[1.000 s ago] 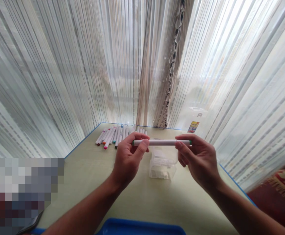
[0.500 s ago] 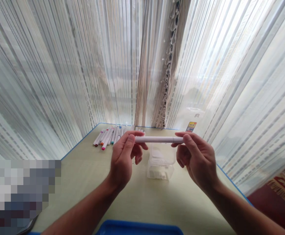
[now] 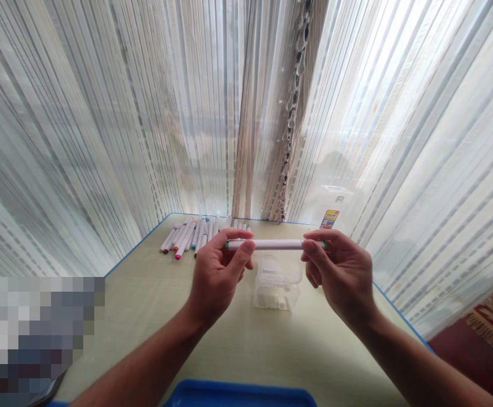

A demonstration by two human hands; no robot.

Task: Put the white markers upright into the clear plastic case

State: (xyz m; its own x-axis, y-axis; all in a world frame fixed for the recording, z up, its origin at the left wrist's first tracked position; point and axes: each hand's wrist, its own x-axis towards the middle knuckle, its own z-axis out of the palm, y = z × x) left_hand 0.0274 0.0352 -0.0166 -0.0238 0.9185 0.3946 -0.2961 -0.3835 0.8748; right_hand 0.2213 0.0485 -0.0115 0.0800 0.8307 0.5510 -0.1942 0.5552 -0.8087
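Note:
A white marker (image 3: 277, 245) with green ends is held level above the table by both hands. My left hand (image 3: 219, 263) pinches its left part between thumb and fingers, a green tip showing beyond the thumb. At the other end, my right hand (image 3: 340, 260) grips the marker the same way, near the seam of the cap. Below and behind the marker, a clear plastic box (image 3: 277, 288) stands on the table. To the left of my left hand lies a pile of white markers (image 3: 187, 234) with coloured ends.
The pale green table (image 3: 145, 305) has blue edging. A blue tray-like object (image 3: 242, 394) shows at the near edge. Behind the right hand stands a clear package with a yellow label (image 3: 330, 219). Sheer striped curtains (image 3: 195, 113) hang behind the table. The lower left corner is blurred out.
Both thumbs and fingers have shifted inward along the marker, so its green ends now show. The box and the marker pile stay in place.

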